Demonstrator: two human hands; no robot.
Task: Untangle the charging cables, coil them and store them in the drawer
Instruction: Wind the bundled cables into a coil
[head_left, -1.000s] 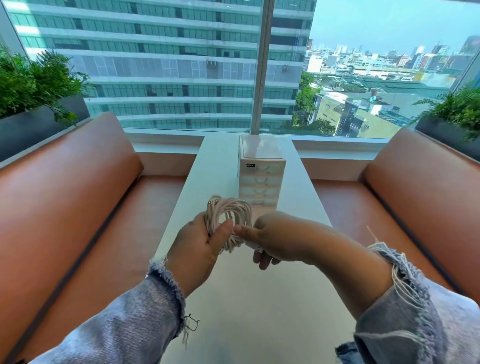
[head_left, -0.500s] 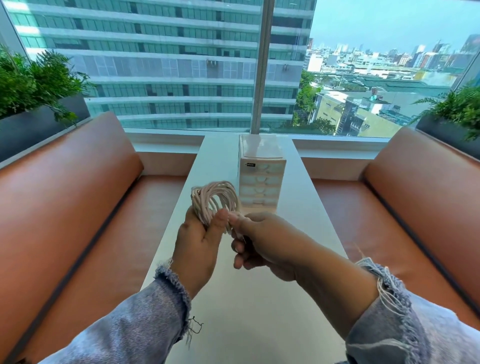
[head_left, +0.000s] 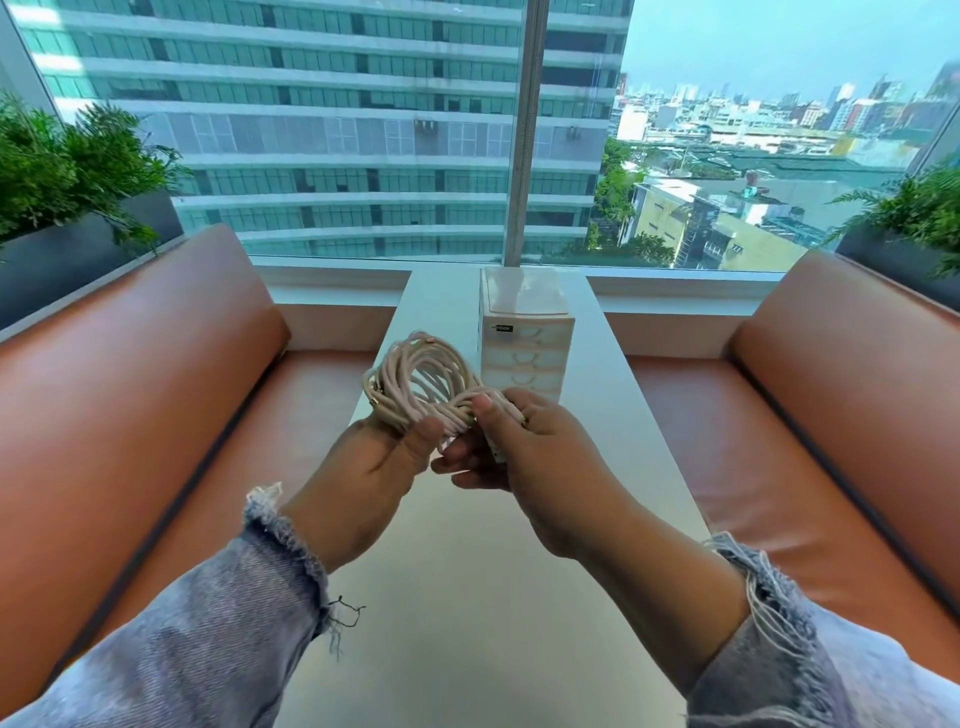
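A bundle of pale pink charging cables, wound into a loose coil, hangs in the air above the white table. My left hand grips the coil's lower side, thumb on top. My right hand pinches the strands where they meet the left thumb, and a white plug end shows under its fingers. Just behind the coil stands a small cream drawer unit with several drawers, all closed.
Orange leather benches flank the narrow table on both sides. A glass window wall rises past the table's far end. Planters with green ferns sit behind each bench back.
Both hands have lifted the coil and moved it left, from in front of the drawer unit to beside it. The right hand's fingers have shifted along the strands.
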